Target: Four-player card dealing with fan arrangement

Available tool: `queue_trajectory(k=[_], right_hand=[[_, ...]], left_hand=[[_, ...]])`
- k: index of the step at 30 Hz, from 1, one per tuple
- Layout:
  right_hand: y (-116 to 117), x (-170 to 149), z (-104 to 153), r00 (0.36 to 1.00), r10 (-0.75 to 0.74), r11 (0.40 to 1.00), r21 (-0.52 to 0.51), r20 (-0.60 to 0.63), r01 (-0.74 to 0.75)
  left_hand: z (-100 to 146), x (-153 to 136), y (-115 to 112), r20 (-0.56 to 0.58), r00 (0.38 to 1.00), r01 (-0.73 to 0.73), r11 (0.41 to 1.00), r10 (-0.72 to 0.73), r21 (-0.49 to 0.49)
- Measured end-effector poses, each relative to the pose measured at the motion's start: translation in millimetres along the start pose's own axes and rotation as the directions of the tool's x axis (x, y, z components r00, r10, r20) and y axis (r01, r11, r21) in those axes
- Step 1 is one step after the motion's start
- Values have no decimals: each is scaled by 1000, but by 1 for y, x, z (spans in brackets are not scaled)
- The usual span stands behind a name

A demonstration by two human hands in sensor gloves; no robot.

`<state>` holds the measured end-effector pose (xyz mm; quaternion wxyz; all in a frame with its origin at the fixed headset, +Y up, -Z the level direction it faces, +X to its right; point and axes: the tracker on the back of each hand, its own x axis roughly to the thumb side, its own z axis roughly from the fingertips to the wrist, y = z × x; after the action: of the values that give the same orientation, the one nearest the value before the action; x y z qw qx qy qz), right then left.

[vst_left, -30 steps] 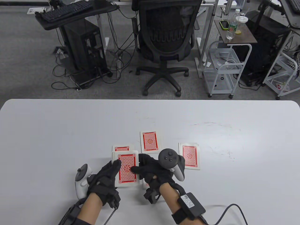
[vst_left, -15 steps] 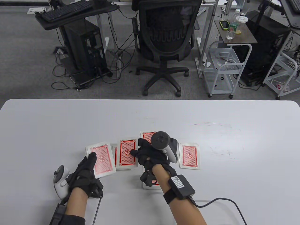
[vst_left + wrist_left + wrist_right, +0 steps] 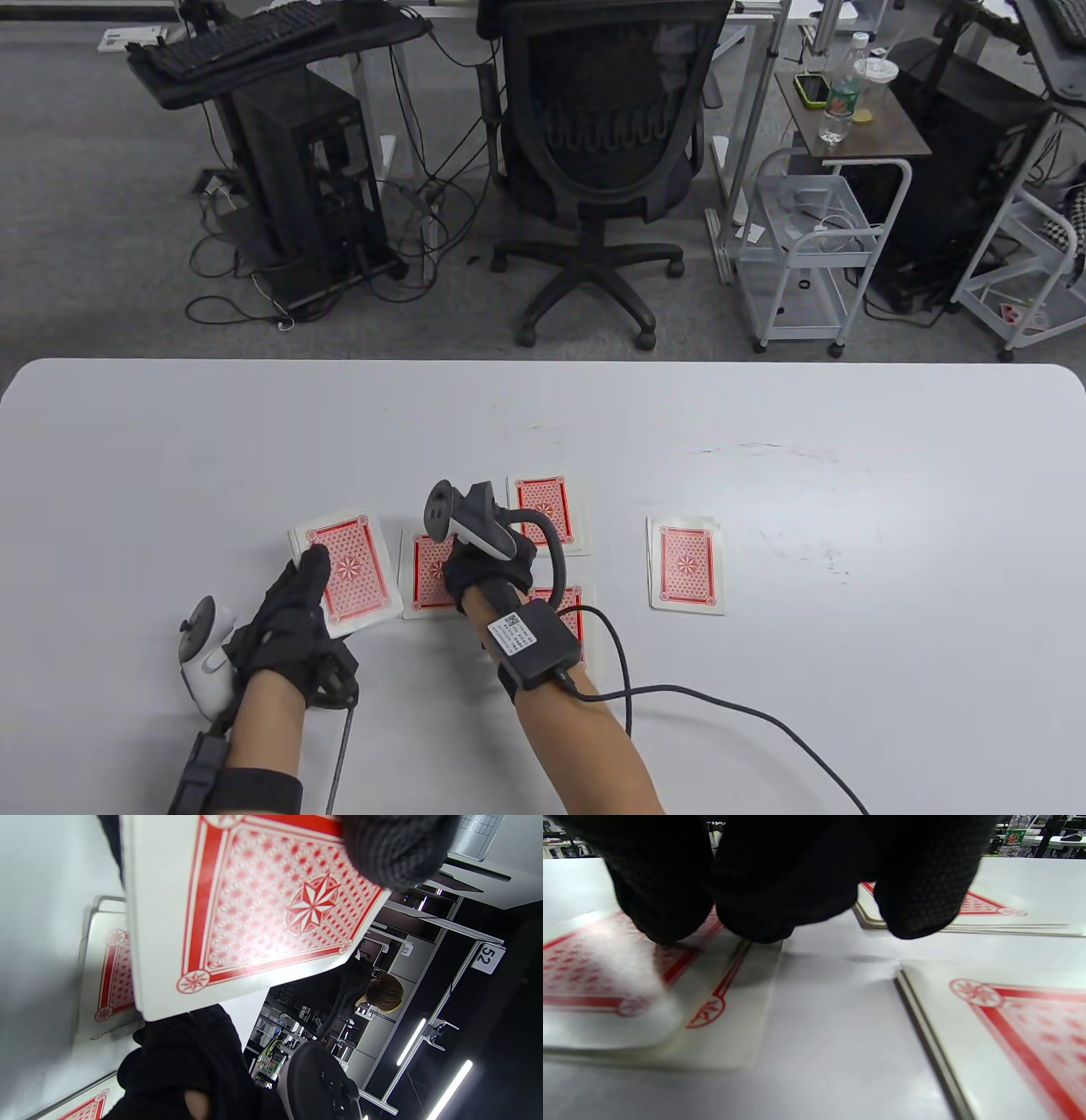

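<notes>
**Card positions and hand states at the bench**

Your work surface is a white bench (image 3: pixel 170 441) in an office; beyond its far edge stand a black mesh chair (image 3: pixel 598 161), a computer tower (image 3: pixel 305 178) with a keyboard (image 3: pixel 229 38) above it, and a white wire trolley (image 3: pixel 814 246). The trolley's shelves hold cables and small items too small to identify. A side table (image 3: pixel 853 119) behind it carries a green bottle (image 3: pixel 840 89) and a phone (image 3: pixel 812 87).

All cards lie or are held face down, red backs up.

1. Your left hand (image 3: pixel 288 628) grasps the deck (image 3: pixel 346 570) at the left of the layout; its grip is curled round the near end of the deck.
2. Your right hand (image 3: pixel 484 573) rests on the left pile (image 3: pixel 424 581), just beside the deck. The fingers are bent down onto it; you cannot tell whether they pinch a card or only press it.
3. The far pile (image 3: pixel 547 509) lies just beyond the right hand.
4. The near pile (image 3: pixel 573 611) lies partly under your right wrist.
5. The right pile (image 3: pixel 687 564) lies well apart from both hands.

View differences:

- The left wrist view shows the deck (image 3: pixel 237 908) raised clear of the bench, with a thumb over its top edge; the table view does not show this clearance.
- The right wrist view shows gloved fingertips (image 3: pixel 657 916) touching the top card of the left pile (image 3: pixel 606 984), with card edges of two other piles visible.
</notes>
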<state>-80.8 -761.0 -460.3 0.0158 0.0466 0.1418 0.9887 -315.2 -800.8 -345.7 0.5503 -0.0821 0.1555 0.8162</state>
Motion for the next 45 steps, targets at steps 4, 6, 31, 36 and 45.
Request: queue_trajectory(k=[4,6,31,36,45], right_hand=[[-20,-9,12,989,-137,990,-32,48,138],[-34,-15,22,961,-260,963,-54,95,266],[-53,-89,58,626,-739,662,90,250,745],[-73,-116,27,758,-635,762,-41,150,646],[-51,-130,-43,928,-358,933,-67,-107,352]], left_hand=[[-2,-1,0,3,1000,1,1000,-1,-9],[-2,-1,-3,7,1000,-6,1000,6,-21],[5,-8,-34,2,1000,14,989,-14,-147],[2,-7,-26,-4,1000,5,993,-5,-117],[-2,-5,-18,-2,1000,-16,996,16,-92]])
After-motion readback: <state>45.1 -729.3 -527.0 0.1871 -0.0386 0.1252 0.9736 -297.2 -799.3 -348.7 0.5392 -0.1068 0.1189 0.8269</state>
